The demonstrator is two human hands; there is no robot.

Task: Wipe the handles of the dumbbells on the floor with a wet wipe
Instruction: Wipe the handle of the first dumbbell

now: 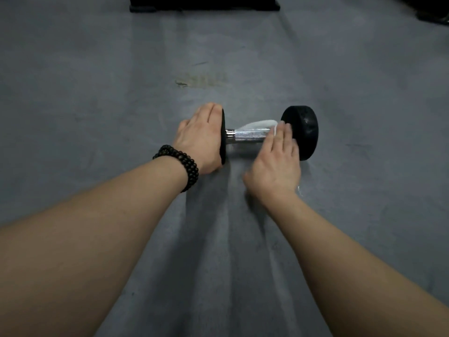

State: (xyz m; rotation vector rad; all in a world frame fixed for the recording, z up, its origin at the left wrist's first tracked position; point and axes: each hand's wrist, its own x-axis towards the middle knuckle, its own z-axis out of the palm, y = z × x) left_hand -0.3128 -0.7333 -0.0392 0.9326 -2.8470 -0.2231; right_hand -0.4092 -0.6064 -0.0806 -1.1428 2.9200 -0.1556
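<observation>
From the head camera, looking down: one dumbbell [267,135] lies on its side on the grey floor [97,93], about in the middle of the picture; it has a shiny metal handle [245,136] between two black round ends.

The left hand [198,138] rests on top of the left black end [223,137]; its fingers curl down over the far side of that end, so it seems to be gripping it to keep the dumbbell from rolling; a black bead bracelet [178,165] sits on that wrist.

The right hand [275,164] lies over the right part of the handle, close to the right black end [302,131]; its fingers look mostly straight and press down on a white wet wipe [261,124]; the wipe is draped over the handle and pokes out past the fingertips. I think the wiping is under way; the bare left part of the handle may need a rub too.

What could go wrong: the dumbbell is round, so it could roll if the left hand lets go; the wipe could slip out from under flat fingers and bunch up; only the top of the handle might get clean if the dumbbell is never turned.

A dark thing [204,3] sits at the far edge of the floor; I cannot tell what it is.
</observation>
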